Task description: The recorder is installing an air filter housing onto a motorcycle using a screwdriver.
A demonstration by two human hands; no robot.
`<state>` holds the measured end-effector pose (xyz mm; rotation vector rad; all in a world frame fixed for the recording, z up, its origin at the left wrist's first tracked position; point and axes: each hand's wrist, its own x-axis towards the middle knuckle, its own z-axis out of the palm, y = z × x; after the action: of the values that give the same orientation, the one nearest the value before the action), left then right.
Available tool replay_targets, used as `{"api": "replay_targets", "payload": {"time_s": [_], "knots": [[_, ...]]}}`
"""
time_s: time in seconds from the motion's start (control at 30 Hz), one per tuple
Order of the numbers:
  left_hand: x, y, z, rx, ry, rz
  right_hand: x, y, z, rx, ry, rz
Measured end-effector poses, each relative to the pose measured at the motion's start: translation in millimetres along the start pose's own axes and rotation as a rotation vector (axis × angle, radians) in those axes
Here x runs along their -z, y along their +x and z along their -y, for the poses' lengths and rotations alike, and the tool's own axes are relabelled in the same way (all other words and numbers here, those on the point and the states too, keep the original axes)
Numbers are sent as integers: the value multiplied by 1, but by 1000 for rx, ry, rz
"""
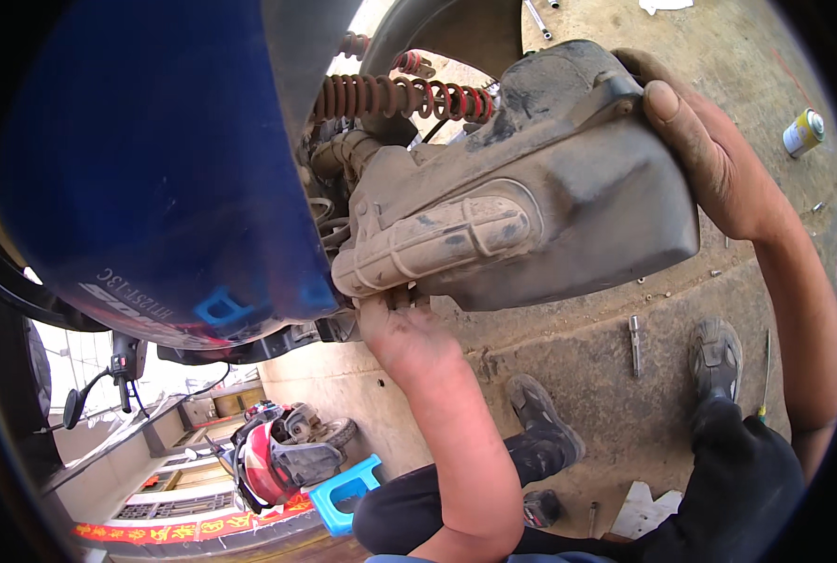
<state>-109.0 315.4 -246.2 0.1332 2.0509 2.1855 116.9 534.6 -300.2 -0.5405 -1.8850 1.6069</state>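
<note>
Clamping the right hand [709, 159] over the right end of the dusty grey moulded plastic engine cover [550, 216], thumb lying flat on top and fingers curling round the far edge out of sight, so holding it firmly. Pushing the left hand [399, 328] up under the near left corner of the same cover, fingertips tucked behind the ribbed snout; not showing whether they are pinching anything or only pressing. Hanging in mid-scene, that cover, against the side of a scooter, just below the red coiled steel shock spring [399, 97] and to the right of the glossy blue curved body panel [155, 159].

Judging by this grip: carrying the weight evenly across both ends, probably best, rather than prying from the right alone and twisting the plastic. Moving the cover squarely along its seat, not at a tilt, and feeling with the hidden left fingers for snagging hoses or tabs. Watching the knuckles near the spring.

Lying on the stained concrete floor [578, 366] near the dark worn shoes [716, 352], a short silver metal socket bit [635, 342]; farther right, a small yellow-and-white spray can [803, 131]. Standing at the near left, a blue plastic stool [348, 488].
</note>
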Motion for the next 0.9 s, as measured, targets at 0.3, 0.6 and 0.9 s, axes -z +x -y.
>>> {"api": "replay_targets", "payload": {"time_s": [0.3, 0.6, 0.9], "knots": [[-41, 15, -3, -100, -154, 58, -7, 31, -12, -132, 25, -252], [-43, 6, 7, -406, -29, 186, -12, 36, 4, -12, 17, -223], [0, 7, 31, -1, 60, 121, -7, 23, -18, 47, -3, -170]]}}
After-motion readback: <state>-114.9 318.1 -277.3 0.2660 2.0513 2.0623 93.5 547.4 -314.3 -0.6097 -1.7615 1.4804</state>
